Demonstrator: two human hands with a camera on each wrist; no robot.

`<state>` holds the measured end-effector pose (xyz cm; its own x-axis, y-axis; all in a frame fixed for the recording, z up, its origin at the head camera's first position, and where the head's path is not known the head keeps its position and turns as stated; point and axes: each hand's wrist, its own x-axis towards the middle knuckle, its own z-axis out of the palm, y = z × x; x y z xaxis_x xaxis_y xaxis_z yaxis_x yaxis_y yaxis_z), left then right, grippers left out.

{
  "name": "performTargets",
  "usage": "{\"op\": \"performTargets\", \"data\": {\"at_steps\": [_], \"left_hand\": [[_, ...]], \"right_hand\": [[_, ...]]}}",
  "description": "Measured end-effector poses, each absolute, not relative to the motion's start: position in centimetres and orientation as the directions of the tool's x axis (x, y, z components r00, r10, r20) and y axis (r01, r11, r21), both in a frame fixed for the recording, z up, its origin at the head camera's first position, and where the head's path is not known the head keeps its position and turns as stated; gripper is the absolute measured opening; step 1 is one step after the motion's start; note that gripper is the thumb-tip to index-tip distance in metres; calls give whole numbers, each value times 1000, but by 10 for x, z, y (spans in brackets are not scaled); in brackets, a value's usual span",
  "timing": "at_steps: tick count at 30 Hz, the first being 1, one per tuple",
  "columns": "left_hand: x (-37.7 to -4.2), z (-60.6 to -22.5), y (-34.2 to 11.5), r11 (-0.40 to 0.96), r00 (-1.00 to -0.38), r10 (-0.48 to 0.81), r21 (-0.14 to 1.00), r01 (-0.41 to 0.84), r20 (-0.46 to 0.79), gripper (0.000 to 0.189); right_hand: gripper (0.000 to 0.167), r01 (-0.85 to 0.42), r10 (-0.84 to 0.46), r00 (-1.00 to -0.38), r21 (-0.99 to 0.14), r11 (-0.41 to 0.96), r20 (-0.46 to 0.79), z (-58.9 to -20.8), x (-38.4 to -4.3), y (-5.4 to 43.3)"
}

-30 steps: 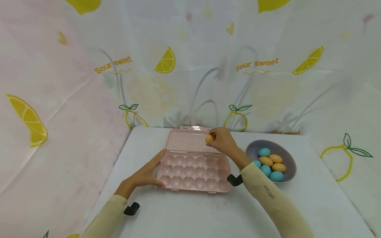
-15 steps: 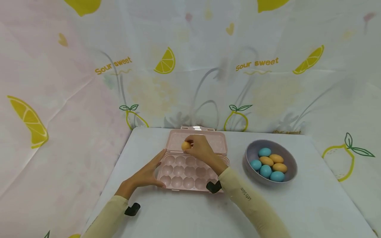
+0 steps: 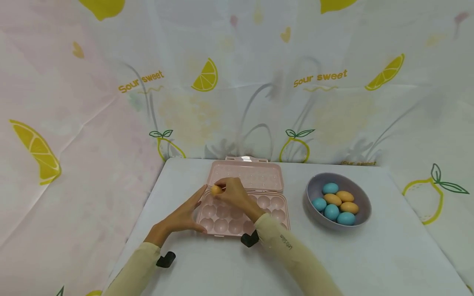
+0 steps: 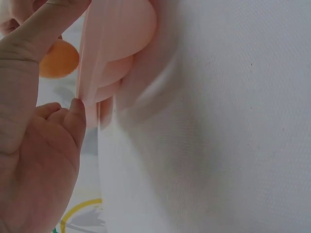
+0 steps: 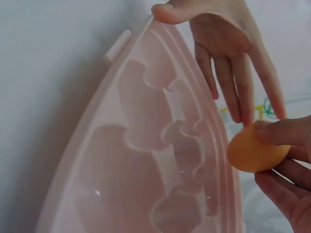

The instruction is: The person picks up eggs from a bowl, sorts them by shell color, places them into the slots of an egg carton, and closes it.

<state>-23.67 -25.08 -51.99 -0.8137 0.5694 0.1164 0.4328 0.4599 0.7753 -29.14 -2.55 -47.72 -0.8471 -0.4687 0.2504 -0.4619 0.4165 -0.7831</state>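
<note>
My right hand (image 3: pixel 234 193) pinches an orange egg (image 3: pixel 216 190) between thumb and fingertips, over the back left corner of the pink egg carton (image 3: pixel 286 213). In the right wrist view, this egg (image 5: pixel 257 149) appears just off the carton's rim. The carton lies open, its lid (image 3: pixel 255 173) folded back. Its visible cups hold nothing; my right hand and forearm cover some. My left hand (image 3: pixel 181 218) spans the carton's left end with fingers spread. Its thumb (image 5: pixel 170 13) touches the front corner, and the other fingers extend toward the back.
A grey-purple bowl (image 3: pixel 362 197) stands right of the carton with several blue eggs (image 3: pixel 346 218) and orange eggs (image 3: pixel 349 208) inside. Both stand on a white table (image 3: pixel 400 246). Behind hangs a lemon-print cloth (image 3: pixel 240 111).
My right hand has carried the orange egg left, from over the right part of the lid to the carton's back left corner, and lower. My left hand stays at the carton's left end.
</note>
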Motion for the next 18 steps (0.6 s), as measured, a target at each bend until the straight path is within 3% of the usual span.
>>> {"op": "performTargets", "data": {"at_steps": [18], "left_hand": [[-235, -517, -250, 455, -796, 584, 749, 482, 158, 138]], "right_hand": [[28, -425, -460, -870, -746, 513, 180, -501, -289, -42]]}}
